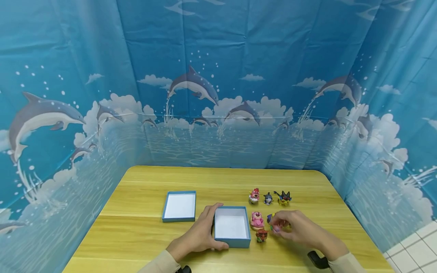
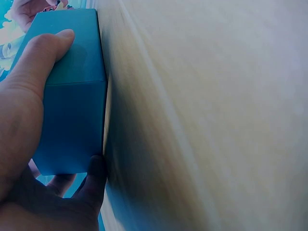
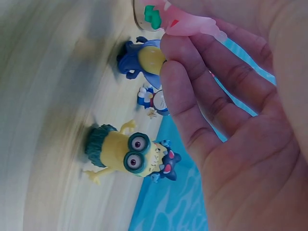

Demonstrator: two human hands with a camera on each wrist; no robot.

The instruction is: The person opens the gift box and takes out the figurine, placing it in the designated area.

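Note:
My left hand [image 1: 201, 233] grips an open blue box [image 1: 233, 243] with a white inside. Its thumb lies on the front wall and the fingers reach around the left side toward the back, as the left wrist view also shows. To the right of the box, my right hand [image 1: 302, 229] pinches a small pink figurine [image 3: 185, 21] with a green detail between thumb and fingertips. Close by stand a pink bear figurine [image 1: 257, 220] and a reddish-brown figurine [image 1: 261, 235]. Past the fingers, the right wrist view has a blue figurine [image 3: 137, 60] with a yellow belly and a yellow goggle-eyed figurine [image 3: 113, 148].
A shallow blue-edged lid [image 1: 179, 219], white inside, lies left of the box. Behind the near figurines stand a red-and-pink figurine [image 1: 254, 196], a small grey one [image 1: 268, 199] and a dark-eared one [image 1: 284, 198]. A dolphin-print curtain [image 1: 218, 144] surrounds the wooden table [image 1: 136, 235].

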